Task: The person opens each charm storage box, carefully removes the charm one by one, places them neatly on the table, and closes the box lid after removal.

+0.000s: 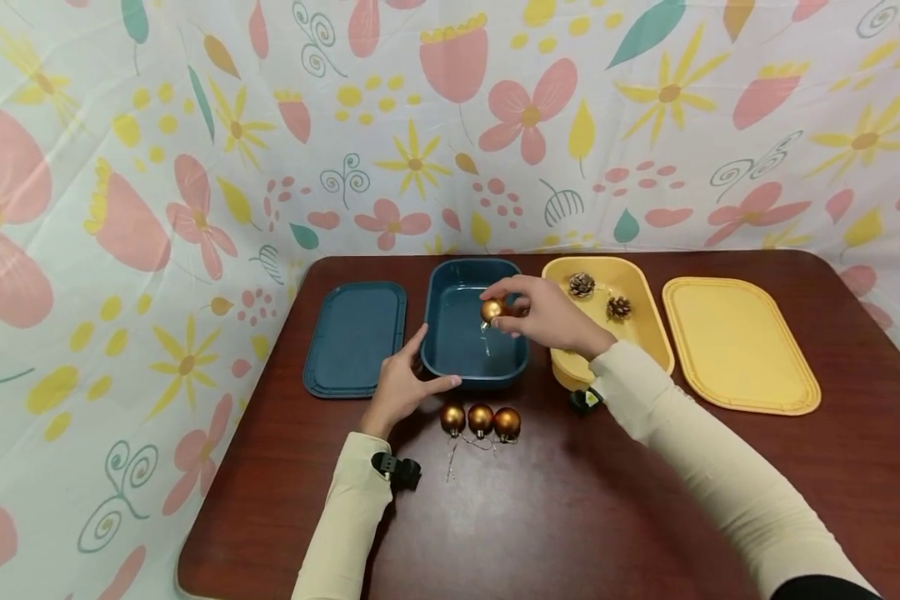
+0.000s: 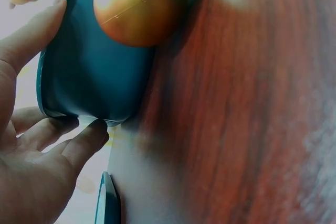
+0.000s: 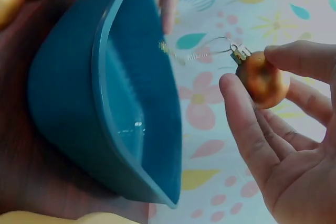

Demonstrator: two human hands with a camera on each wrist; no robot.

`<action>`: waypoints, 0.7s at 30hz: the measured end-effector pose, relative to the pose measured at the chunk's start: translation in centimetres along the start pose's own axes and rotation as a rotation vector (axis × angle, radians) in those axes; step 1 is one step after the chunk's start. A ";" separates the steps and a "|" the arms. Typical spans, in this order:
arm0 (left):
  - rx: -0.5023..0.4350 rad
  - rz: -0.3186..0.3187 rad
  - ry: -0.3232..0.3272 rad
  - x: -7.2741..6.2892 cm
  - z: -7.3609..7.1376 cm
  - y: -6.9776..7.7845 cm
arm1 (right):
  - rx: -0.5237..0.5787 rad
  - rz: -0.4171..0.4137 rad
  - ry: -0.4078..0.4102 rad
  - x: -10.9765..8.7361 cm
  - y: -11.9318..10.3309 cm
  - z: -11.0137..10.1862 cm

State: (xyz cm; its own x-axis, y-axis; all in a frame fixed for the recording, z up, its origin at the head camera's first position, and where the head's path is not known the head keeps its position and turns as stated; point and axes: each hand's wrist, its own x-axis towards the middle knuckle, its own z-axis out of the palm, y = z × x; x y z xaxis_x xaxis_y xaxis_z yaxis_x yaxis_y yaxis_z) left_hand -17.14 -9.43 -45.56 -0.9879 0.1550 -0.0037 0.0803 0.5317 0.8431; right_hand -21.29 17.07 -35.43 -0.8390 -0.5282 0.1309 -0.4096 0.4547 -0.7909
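Over the blue container (image 1: 471,380), my right hand (image 1: 543,315) pinches a gold bauble (image 1: 492,312) between thumb and fingers. The bauble's silver cap and thin wire loop (image 3: 205,53) trail toward the container in the right wrist view. My left hand (image 1: 403,383) grips the container's near left corner, thumb at the front rim and fingers along the outer side. In the left wrist view those fingers (image 2: 84,142) touch the blue wall. Three more gold baubles (image 1: 481,421) lie in a row on the table just in front of the container, their wires pointing toward me.
A yellow container (image 1: 663,333) stands right of the blue one, with two pine cones (image 1: 581,285) inside. A flat blue lid (image 1: 356,337) lies at the left and a yellow lid (image 1: 742,346) at the right. Behind the dark wooden table (image 1: 540,517) hangs a floral cloth (image 1: 450,150).
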 end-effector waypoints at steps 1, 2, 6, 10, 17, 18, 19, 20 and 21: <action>-0.002 -0.003 0.001 0.0 0.0 0.0 | 0.010 -0.002 0.011 -0.3 -0.2 0.0; -0.002 -0.005 0.002 0.0 0.1 0.0 | 0.021 -0.001 0.024 -0.7 -0.3 0.1; -0.003 -0.005 0.010 -0.1 0.1 0.1 | 0.099 -0.003 0.070 -1.9 -0.8 0.3; 0.002 0.004 0.011 0.0 0.2 0.3 | 0.185 -0.023 0.093 -3.2 -1.0 0.6; 0.012 0.005 0.000 0.1 0.3 0.3 | 0.249 -0.029 0.117 -6.0 -0.5 1.8; 0.013 0.004 0.002 0.1 0.3 0.3 | 0.255 -0.018 0.119 -6.3 -0.4 2.2; 0.014 0.000 0.005 0.1 0.3 0.3 | 0.262 -0.006 0.120 -6.7 -0.2 2.6; 0.017 -0.001 0.007 0.1 0.3 0.3 | 0.276 0.006 0.120 -7.1 -0.1 2.9; 0.022 -0.001 0.009 0.2 0.3 0.3 | 0.293 0.015 0.121 -7.4 0.1 3.3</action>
State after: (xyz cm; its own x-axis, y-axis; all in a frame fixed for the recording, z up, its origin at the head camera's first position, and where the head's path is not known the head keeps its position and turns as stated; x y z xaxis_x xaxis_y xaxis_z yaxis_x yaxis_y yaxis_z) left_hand -17.25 -8.98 -45.46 -0.9891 0.1470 0.0005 0.0822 0.5499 0.8312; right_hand -13.98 18.68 -38.43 -0.8879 -0.4257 0.1746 -0.2913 0.2264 -0.9295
